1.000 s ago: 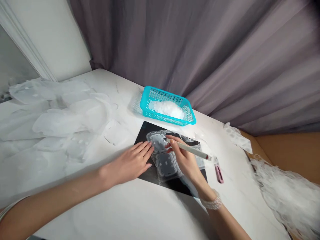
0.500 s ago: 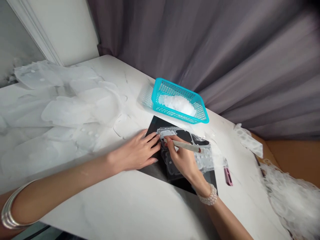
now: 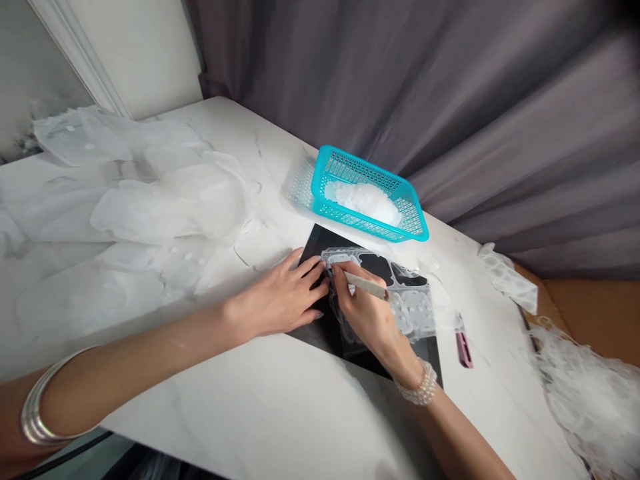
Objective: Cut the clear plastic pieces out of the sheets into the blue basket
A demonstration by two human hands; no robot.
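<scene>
My right hand (image 3: 369,320) is closed around a slim, pale-handled tool (image 3: 371,287), held like a pen; its tip is hidden near the fingers. Under it lies a thin translucent plastic sheet (image 3: 417,307) with rounded shapes, some of them cut-out holes showing black. The sheet rests on a black mat (image 3: 431,363). My left hand (image 3: 283,297) lies palm down with fingers spread, its fingertips at the sheet's left edge and on the mat. It holds nothing.
Behind the mat stands a turquoise basket (image 3: 370,228) with small white translucent pieces (image 3: 367,202). Translucent sheets (image 3: 175,207) are heaped at left. A pink-handled object (image 3: 464,350) lies right of the mat. Tangled clear scraps (image 3: 590,393) pile at the table's right edge, near a crumpled sheet (image 3: 507,277).
The whole view has shifted slightly, so things sit a little further right and higher. The tool's handle has tilted a little in my right hand. My left hand stays beside the sheet.
</scene>
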